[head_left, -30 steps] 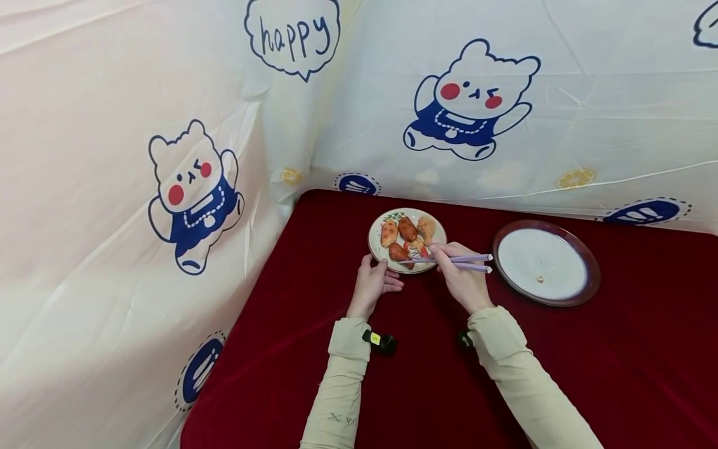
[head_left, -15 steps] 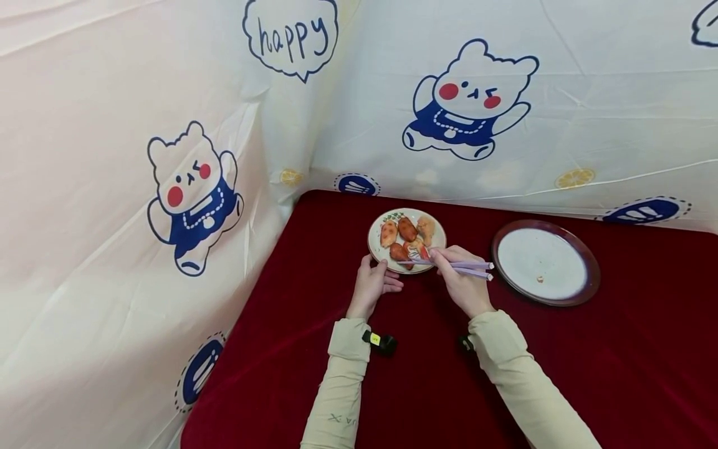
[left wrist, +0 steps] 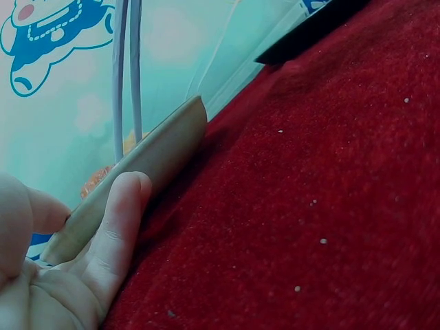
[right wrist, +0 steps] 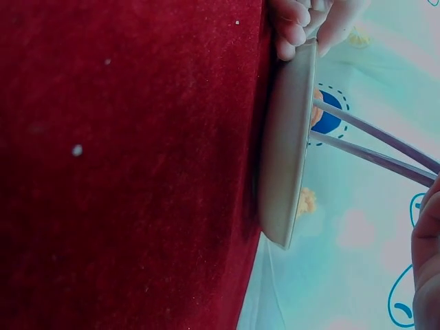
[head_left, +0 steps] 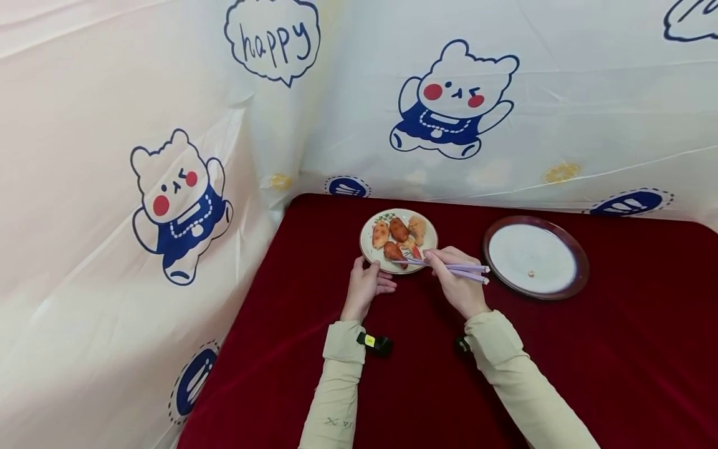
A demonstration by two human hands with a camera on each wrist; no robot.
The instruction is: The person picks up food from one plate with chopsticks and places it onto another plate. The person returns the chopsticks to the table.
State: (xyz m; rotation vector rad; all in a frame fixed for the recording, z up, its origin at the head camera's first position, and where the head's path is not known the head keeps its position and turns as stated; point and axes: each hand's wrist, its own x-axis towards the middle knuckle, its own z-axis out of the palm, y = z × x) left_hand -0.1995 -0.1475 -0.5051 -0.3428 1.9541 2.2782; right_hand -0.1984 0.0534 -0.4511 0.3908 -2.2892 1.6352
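Observation:
In the head view, a small round plate (head_left: 366,240) with several pieces of fried chicken stands toward the back of the red-covered table. My left hand (head_left: 363,288) grips its near left rim. The left wrist view has the thumb on the rim and a finger (left wrist: 124,206) along the plate's outer side. My right hand (head_left: 461,287) holds a pair of lilac chopsticks (head_left: 465,268) over the plate's near right side. Their tips reach a browned drumstick (head_left: 394,251); whether they touch it I cannot tell. In the right wrist view, the chopsticks slant down behind the rim.
Right of the small plate lies a larger round plate (head_left: 580,265) with a dark brown rim, a small crumb (head_left: 531,274) on its white middle. Printed cloth walls (head_left: 336,112) stand behind and left of the table. Small white specks dot the red cloth (left wrist: 309,151).
The head view has shifted slightly, so the scene sits a little further left. The chopsticks' back ends have dipped slightly. The left hand keeps its grip on the plate.

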